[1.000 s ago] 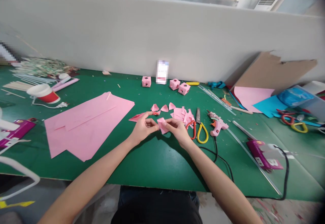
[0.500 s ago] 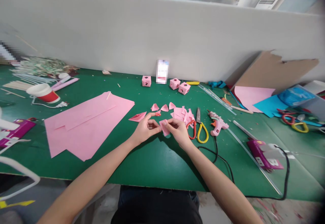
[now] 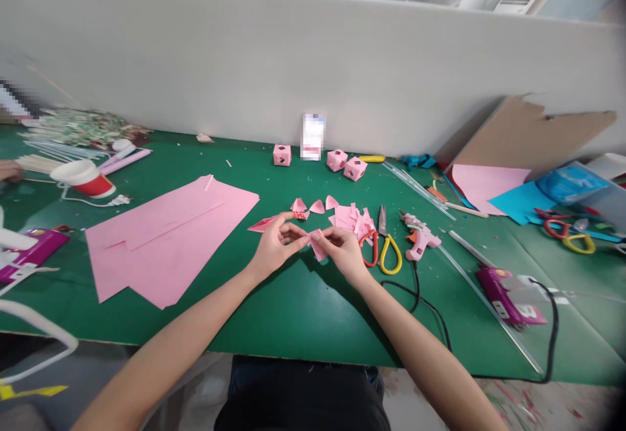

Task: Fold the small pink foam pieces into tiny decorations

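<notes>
Between my two hands is a small piece of pink paper, held above the green table. My right hand pinches it between thumb and fingers. My left hand has its thumb and fingertips closed at the paper's left edge, with something red and white around one finger. Small folded pink paper pieces lie just beyond the hands. A pile of pink paper strips is beside my right hand, next to scissors with one red and one yellow handle.
Large pink sheets lie at left, near a paper cup. Pink paper cubes and a phone stand at the back. A pink glue gun and a purple power strip with black cable are at right.
My left fingertips have moved slightly right onto the edge of the pink paper. Part of another person's hand has appeared at the far left edge.
</notes>
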Demonstrator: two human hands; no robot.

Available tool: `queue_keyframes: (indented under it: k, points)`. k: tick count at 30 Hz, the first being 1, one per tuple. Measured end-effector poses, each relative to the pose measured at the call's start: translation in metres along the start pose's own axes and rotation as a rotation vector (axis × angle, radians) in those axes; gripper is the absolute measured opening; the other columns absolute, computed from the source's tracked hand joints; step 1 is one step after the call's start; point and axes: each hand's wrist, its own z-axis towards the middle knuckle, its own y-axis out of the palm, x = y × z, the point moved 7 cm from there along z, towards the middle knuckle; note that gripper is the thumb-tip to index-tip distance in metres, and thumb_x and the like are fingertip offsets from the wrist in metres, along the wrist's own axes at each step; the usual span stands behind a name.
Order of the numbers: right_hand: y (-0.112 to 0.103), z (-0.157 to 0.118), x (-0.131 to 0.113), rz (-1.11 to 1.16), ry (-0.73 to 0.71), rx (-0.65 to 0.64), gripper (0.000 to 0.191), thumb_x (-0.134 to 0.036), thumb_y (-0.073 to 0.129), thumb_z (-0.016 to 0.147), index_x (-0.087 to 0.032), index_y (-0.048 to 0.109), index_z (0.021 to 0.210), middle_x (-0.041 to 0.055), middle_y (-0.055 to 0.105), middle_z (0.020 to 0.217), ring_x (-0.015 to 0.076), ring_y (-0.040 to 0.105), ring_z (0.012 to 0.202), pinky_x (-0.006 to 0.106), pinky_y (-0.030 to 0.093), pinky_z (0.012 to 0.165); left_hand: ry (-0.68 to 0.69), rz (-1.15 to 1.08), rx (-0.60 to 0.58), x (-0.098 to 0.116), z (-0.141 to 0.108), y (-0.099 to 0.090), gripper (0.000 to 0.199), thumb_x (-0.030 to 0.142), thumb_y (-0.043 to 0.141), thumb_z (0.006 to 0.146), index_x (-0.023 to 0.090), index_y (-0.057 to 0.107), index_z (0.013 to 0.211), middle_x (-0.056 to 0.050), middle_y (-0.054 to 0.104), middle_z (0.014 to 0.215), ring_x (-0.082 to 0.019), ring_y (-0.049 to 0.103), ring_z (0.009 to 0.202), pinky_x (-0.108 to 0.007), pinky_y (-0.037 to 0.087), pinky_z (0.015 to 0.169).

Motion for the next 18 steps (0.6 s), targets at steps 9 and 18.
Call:
queue_keyframes:
  k: [9, 18]
  points:
    - [-0.001, -0.0014, -0.0013, -0.047, -0.011, 0.017, 0.036, -0.053, 0.075, 0.075, -0.018, 0.068, 0.075, 0.0018, 0.064, 0.063, 0.0135, 0.055, 0.054, 0.027, 0.041, 0.051, 0.01, 0.017, 0.008, 0.0012, -0.0009, -0.0003, 0.05, 0.033, 0.075, 0.076, 0.019, 0.048, 0.116, -0.002, 0.07, 0.084, -0.019, 0.071, 0.082, -0.033, 0.056, 0.078]
    - [-0.0034, 0.0009, -0.0039, -0.001, -0.012, -0.006, 0.036, -0.054, 0.071, 0.078, -0.018, 0.07, 0.079, 0.0008, 0.063, 0.063, 0.0134, 0.053, 0.054, 0.027, 0.042, 0.052, -0.044, 0.016, 0.0, -0.0011, 0.0001, -0.0011, 0.052, 0.032, 0.076, 0.075, 0.02, 0.048, 0.116, 0.0, 0.07, 0.078, -0.019, 0.07, 0.077, -0.032, 0.054, 0.075]
